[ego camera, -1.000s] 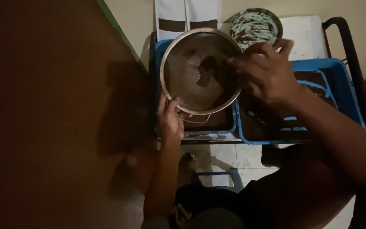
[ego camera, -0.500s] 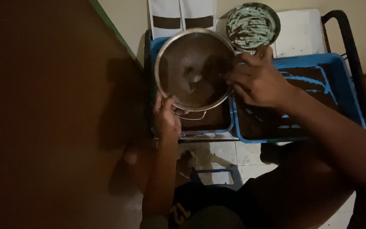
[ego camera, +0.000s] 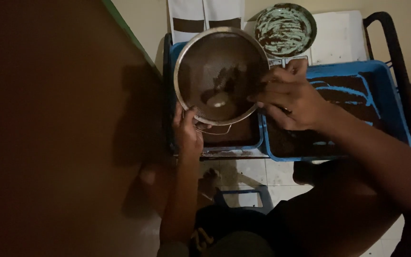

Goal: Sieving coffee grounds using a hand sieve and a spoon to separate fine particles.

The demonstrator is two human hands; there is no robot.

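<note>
Two hands are working one round metal sieve [ego camera: 220, 76] in the upper middle of the frame. My left hand [ego camera: 188, 133] is closing around its lower rim, gripping it. My right hand [ego camera: 288, 97] is reaching half curled over the right rim, fingertips [ego camera: 258, 97] touching inside. Dark powder is lying in the mesh. Below it, a blue tray [ego camera: 386, 95] is sitting at centre right.
</note>
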